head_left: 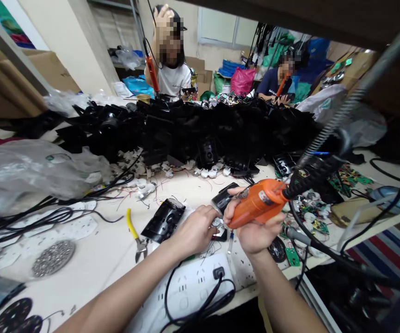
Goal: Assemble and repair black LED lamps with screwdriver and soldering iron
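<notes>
My right hand [255,231] is wrapped round an orange electric screwdriver [257,203], which hangs from a spring and cable at the upper right. Its tip points down and left, toward my left hand [198,229]. The left fingers are closed at a small whitish part [217,223] in a dark housing; the fingertips partly hide what they grip. A black plastic shell [164,220] lies just left of my left hand. Behind both hands rests another black casing [224,196]. Yellow-handled cutting pliers [136,236] lie on the table at the left.
A heap of black casings [186,125] spans the table's back. Near me sits a white power strip [186,286] with a cord. Screws [54,258] are piled at left; circuit boards [319,226] and cables crowd the right. Two people work across the table, with orange screwdrivers.
</notes>
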